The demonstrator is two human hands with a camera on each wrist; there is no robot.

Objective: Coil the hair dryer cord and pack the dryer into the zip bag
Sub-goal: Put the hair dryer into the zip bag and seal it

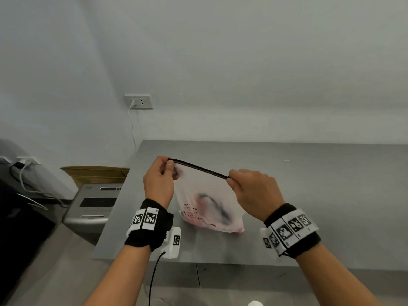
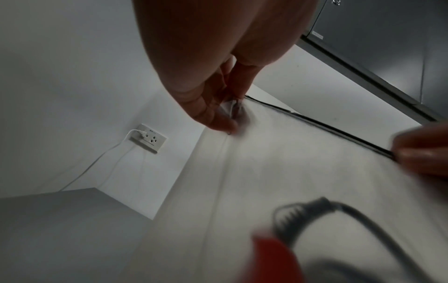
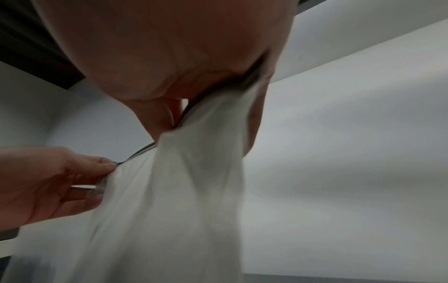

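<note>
A frosted white zip bag (image 1: 207,195) stands upright on the steel table (image 1: 309,173), its black zip strip (image 1: 198,167) stretched between my hands. Through the plastic, the pink hair dryer (image 1: 220,226) and its dark coiled cord (image 1: 214,204) show as blurred shapes at the bottom. My left hand (image 1: 164,171) pinches the strip's left end; in the left wrist view the left hand (image 2: 225,107) holds the bag corner (image 2: 242,114). My right hand (image 1: 234,180) pinches the right end. In the right wrist view the bag (image 3: 181,191) hangs from the right hand (image 3: 189,107), and the left hand's fingers (image 3: 101,164) hold the far corner.
A wall socket (image 1: 139,101) with a white cable plugged in sits behind the table's left corner. Left of the table stand a grey appliance (image 1: 95,206) and a cardboard box (image 1: 95,173). A white tagged device (image 1: 174,241) with a black lead lies near the table's front edge.
</note>
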